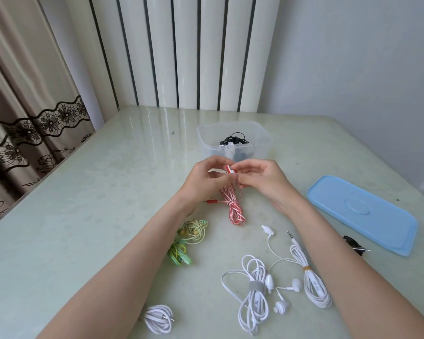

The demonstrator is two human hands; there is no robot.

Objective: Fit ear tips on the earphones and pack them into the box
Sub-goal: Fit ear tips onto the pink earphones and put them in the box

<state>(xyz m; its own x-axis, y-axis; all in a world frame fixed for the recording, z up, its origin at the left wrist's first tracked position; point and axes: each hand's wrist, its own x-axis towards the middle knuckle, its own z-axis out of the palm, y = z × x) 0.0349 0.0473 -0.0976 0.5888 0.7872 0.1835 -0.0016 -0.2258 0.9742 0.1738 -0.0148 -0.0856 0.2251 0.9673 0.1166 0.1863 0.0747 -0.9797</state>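
Working above the middle of a pale green table [88, 192], a person holds a red-and-white striped earphone [229, 169] between both hands. The left hand [206, 179] is curled, its fingers closed around the cable just below the earbud. The right hand [262, 178] pinches at the earbud's tip with thumb and fingertips, probably pressing an ear tip on; the tip itself is too small to make out. The rest of the striped cable [233, 206] hangs in a bundle down to the table, its red plug [209, 202] lying beside it.

Just beyond the hands, toward the table's far edge, stands a clear plastic box [262, 140], open, with black earphones [234, 140] already inside, close enough to drop the next pair in. Its blue lid [362, 214] lies flat near the right edge, out of the way.

Along the near edge wait other bundles: a yellow-green set [189, 238] under the left forearm, and three white sets [255, 297], apparently not yet packed.
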